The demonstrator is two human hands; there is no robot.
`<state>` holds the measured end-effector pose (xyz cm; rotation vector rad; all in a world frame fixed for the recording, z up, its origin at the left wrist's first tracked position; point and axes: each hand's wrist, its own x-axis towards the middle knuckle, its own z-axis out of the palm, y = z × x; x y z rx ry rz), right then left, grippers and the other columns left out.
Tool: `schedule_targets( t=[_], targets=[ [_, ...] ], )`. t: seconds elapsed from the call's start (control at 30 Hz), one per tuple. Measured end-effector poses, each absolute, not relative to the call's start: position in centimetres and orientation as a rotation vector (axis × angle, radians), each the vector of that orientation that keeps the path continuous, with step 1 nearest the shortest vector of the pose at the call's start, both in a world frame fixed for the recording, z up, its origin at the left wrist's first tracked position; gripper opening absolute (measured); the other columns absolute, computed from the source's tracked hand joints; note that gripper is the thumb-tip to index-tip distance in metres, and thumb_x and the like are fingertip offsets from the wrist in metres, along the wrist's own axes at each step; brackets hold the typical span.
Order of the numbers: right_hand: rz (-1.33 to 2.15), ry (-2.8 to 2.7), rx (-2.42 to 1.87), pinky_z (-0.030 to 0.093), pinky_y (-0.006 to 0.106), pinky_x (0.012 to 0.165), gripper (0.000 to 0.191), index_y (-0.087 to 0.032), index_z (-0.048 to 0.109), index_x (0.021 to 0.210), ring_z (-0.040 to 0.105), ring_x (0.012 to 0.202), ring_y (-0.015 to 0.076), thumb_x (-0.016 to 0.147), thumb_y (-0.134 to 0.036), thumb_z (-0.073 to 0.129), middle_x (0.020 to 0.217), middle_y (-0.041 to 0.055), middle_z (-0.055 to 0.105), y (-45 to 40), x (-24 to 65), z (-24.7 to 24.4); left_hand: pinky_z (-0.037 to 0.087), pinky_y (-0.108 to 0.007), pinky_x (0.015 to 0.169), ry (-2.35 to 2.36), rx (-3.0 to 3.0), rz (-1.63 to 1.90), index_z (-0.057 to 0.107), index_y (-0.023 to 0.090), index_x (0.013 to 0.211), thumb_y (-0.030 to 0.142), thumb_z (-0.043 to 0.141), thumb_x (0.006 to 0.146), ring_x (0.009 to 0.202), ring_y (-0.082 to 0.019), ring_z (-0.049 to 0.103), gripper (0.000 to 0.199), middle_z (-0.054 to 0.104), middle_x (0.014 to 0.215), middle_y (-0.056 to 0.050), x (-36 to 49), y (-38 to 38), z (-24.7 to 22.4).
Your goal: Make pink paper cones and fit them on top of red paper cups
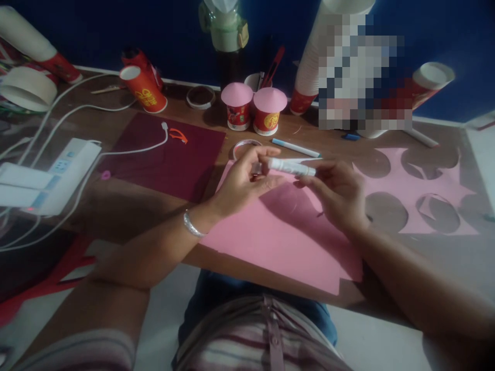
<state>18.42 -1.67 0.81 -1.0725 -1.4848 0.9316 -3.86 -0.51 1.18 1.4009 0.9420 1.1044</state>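
Note:
My left hand (253, 172) and my right hand (340, 193) come together over the desk, holding a white glue stick (292, 167) level between them. The left fingers close round its left end; the right thumb and fingers pinch its right end. Below them lie pink paper sheets (266, 232), overlapping at the desk's front edge. Just beyond the hands is a light blue marker (296, 148), with a roll of tape (245, 147) to its left. Two red paper cups (237, 117) with pink paper cones (270, 98) on top stand farther back.
Left are a dark red sheet (174, 154), orange scissors (178, 136), a white power strip (71, 175) with cables, and an orange-red cup (143, 90). A cut-out pink sheet (415, 188) lies right. Stacked paper cups (309, 67) and a bottle (226, 36) stand along the blue back panel.

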Motion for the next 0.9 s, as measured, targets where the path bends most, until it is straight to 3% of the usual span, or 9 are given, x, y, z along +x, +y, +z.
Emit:
schedule_targets(
  t=[0.1, 0.2, 0.37, 0.57, 0.73, 0.9],
  targets=[
    [0.993, -1.357, -1.065, 0.066, 0.030, 0.069, 0.024, -0.026, 0.074, 0.099, 0.077, 0.071, 0.0166, 0.084, -0.039, 0.088, 0.083, -0.0014, 0.079, -0.9, 18.9, 0.4, 0.052, -0.027, 0.073, 0.910, 1.391, 1.038, 0.060, 0.029, 0.138, 0.036, 0.067, 0.095, 0.087, -0.014, 0.061, 0.045, 0.063, 0.121, -0.006, -4.3, 0.0, 0.1],
    [1.049, -1.307, -1.055, 0.067, 0.030, 0.069, 0.025, -0.025, 0.073, 0.096, 0.076, 0.069, 0.0154, 0.084, -0.040, 0.089, 0.081, -0.0019, 0.079, -0.5, 19.4, 0.2, 0.053, -0.029, 0.076, 0.864, 1.337, 1.011, 0.062, 0.030, 0.136, 0.033, 0.058, 0.097, 0.087, -0.015, 0.060, 0.039, 0.065, 0.124, -0.007, -4.4, 0.5, -0.8],
    [1.105, -1.341, -1.081, 0.067, 0.030, 0.069, 0.028, -0.023, 0.074, 0.097, 0.075, 0.067, 0.0155, 0.083, -0.042, 0.089, 0.078, -0.0016, 0.077, -0.7, 19.7, 0.3, 0.056, -0.029, 0.077, 0.801, 1.075, 1.053, 0.069, 0.021, 0.122, 0.040, 0.070, 0.093, 0.097, -0.018, 0.070, 0.034, 0.071, 0.121, -0.011, -4.1, 0.9, -0.4],
    [1.079, -1.332, -1.067, 0.066, 0.029, 0.067, 0.028, -0.024, 0.074, 0.095, 0.075, 0.066, 0.0148, 0.081, -0.041, 0.091, 0.078, -0.0018, 0.077, -0.8, 19.8, 0.7, 0.057, -0.024, 0.071, 0.781, 1.038, 1.113, 0.069, 0.021, 0.111, 0.033, 0.085, 0.085, 0.089, -0.014, 0.075, 0.033, 0.075, 0.122, -0.008, -4.1, 0.9, 0.5],
    [1.068, -1.346, -1.077, 0.067, 0.030, 0.067, 0.029, -0.023, 0.074, 0.097, 0.074, 0.066, 0.0152, 0.082, -0.042, 0.090, 0.078, -0.0016, 0.077, -0.7, 19.9, 0.5, 0.050, -0.022, 0.054, 0.831, 1.049, 1.019, 0.068, 0.019, 0.109, 0.054, 0.077, 0.090, 0.071, -0.013, 0.073, 0.040, 0.076, 0.090, -0.006, -4.3, 1.0, 0.5],
    [1.057, -1.370, -1.071, 0.066, 0.030, 0.066, 0.030, -0.024, 0.074, 0.098, 0.075, 0.066, 0.0164, 0.082, -0.044, 0.090, 0.078, -0.0012, 0.077, -1.1, 19.5, 0.7, 0.031, -0.022, 0.039, 0.895, 1.068, 0.966, 0.067, 0.019, 0.096, 0.073, 0.065, 0.090, 0.045, -0.005, 0.049, 0.054, 0.070, 0.078, -0.002, -4.2, 0.9, 0.6]
  ],
)
